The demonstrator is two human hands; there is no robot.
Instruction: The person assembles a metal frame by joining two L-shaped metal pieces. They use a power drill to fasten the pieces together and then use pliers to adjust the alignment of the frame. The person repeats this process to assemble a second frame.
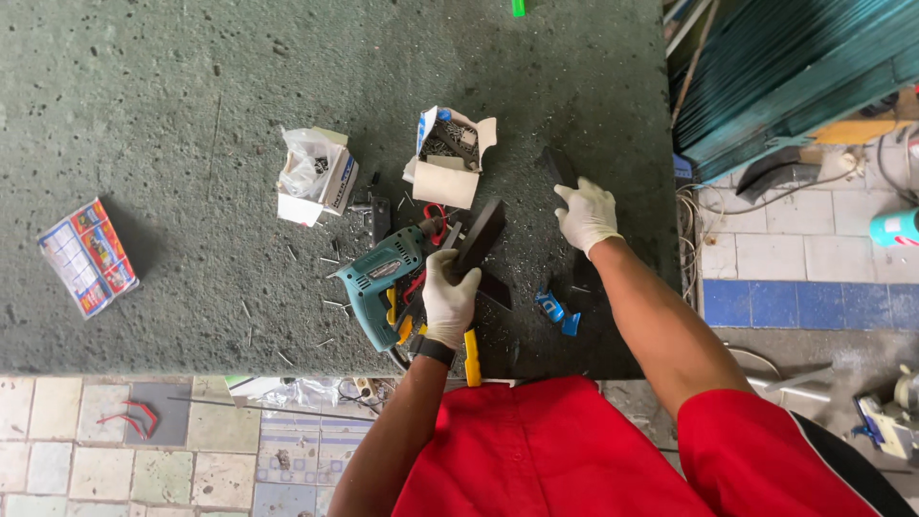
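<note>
Left hand (450,297): white glove, black wristband; fingers clamped round a dark flat piece (479,236), held tilted above the tabletop, just right of the drill.
Dark flat piece: black, slab-like, upper end raised toward the torn box; lower end hidden in the left glove.
Right hand (586,215): white glove, fingers spread apart and bent, resting on a second dark piece (558,168) lying flat on the tabletop, right of the drill; nothing gripped.
Drill (383,282): teal power drill, lying on its side, touching the left hand's near side; chuck pointing toward the torn box.
Yellow-handled tool (471,356): below the drill, beside the left wrist, at the tabletop's near edge.
Blue clamp-like part (555,308): right of the drill, between the two forearms.
Torn box (448,158): white cardboard, opened, dark small parts inside; above the drill.
Box with plastic bag (314,177): white, crumpled clear bag on top; above-left of the drill.
Loose screws (335,304): scattered just left of the drill.
Printed leaflet (86,257): colourful, well left of the drill.
Tabletop (172,96): dark green, rough, speckled surface.
Floor (96,431): pale tiles below the tabletop's near edge; red bent wire lying there.
</note>
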